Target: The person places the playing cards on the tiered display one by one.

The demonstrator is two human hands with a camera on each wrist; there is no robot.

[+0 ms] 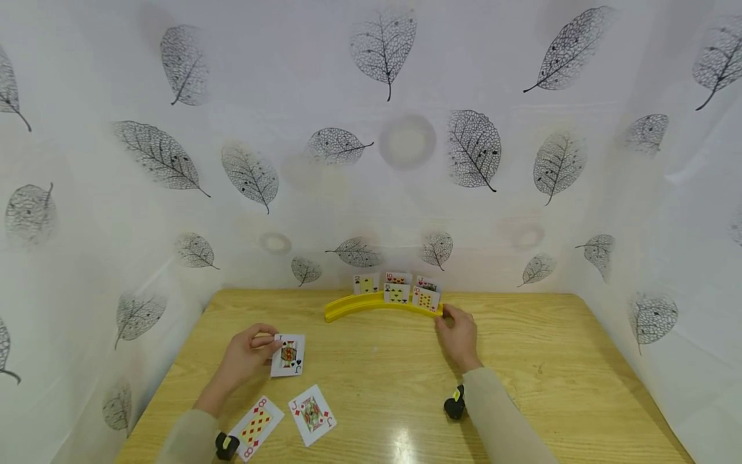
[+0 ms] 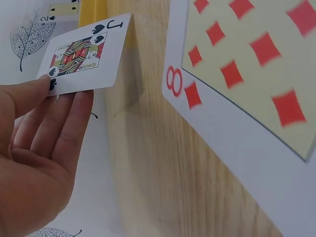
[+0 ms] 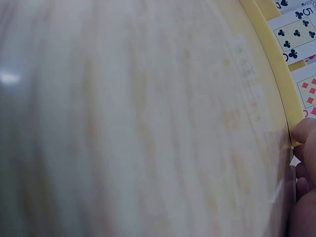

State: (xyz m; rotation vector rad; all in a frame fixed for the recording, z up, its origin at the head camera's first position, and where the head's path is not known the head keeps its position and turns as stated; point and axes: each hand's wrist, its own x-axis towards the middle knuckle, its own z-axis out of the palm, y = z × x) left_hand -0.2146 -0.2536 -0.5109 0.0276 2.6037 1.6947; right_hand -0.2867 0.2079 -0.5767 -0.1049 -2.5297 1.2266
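Observation:
My left hand (image 1: pixel 246 354) pinches a jack of spades (image 1: pixel 288 356) between thumb and fingers, and the left wrist view shows the card (image 2: pixel 81 57) tilted above the table with its face up. At the back of the table stands a curved yellow card holder (image 1: pixel 353 305). Its right end is gripped by my right hand (image 1: pixel 460 336), thumb in front. Cards stand upright in the holder: a two (image 1: pixel 366 283) at the left, a five of clubs (image 1: pixel 397 294) before a red ten (image 1: pixel 398 278), and a ten of diamonds (image 1: pixel 426 298) before a jack (image 1: pixel 428 282).
An eight of diamonds (image 1: pixel 257 426) lies face up by my left wrist, partly under its black wrist camera (image 1: pixel 227 445). To its right lies a jack of diamonds (image 1: pixel 312 415). A leaf-patterned white curtain (image 1: pixel 382 212) surrounds the wooden table (image 1: pixel 371 380) at the back and sides.

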